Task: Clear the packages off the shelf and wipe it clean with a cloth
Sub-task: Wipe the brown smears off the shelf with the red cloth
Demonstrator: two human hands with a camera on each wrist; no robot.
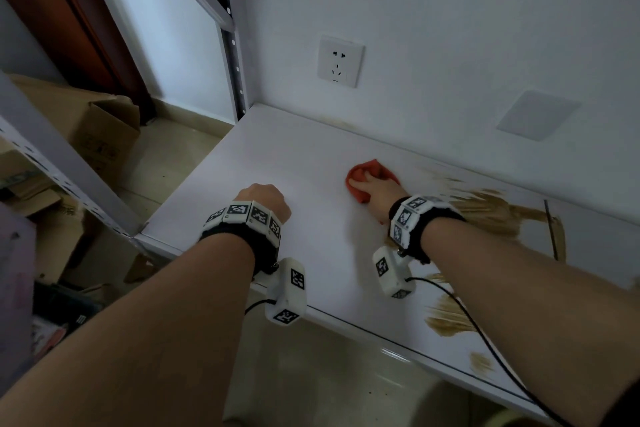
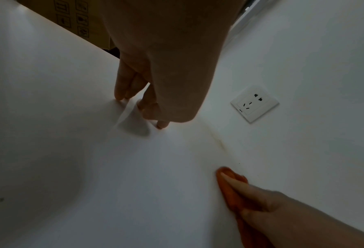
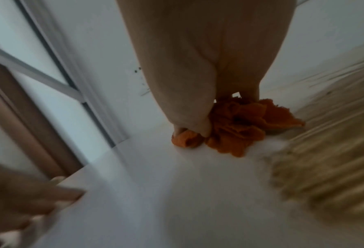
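The white shelf (image 1: 277,156) carries no packages in any view. My right hand (image 1: 375,189) grips a bunched orange cloth (image 1: 360,173) and presses it onto the shelf near the back wall. In the right wrist view the cloth (image 3: 240,129) bulges out from under the right hand (image 3: 208,127), just left of brown smears (image 3: 325,167). My left hand (image 1: 265,198) holds nothing. In the left wrist view the left hand (image 2: 140,110) stands with its fingertips (image 2: 121,97) touching the shelf (image 2: 70,134), and the cloth (image 2: 227,184) shows at lower right.
Brown streaky smears (image 1: 485,211) cover the shelf's right part, with more near the front edge (image 1: 446,319). A wall socket (image 1: 340,61) sits above the shelf's back. A perforated metal upright (image 1: 232,45) stands at the back left corner. Cardboard boxes (image 1: 100,135) lie on the floor to the left.
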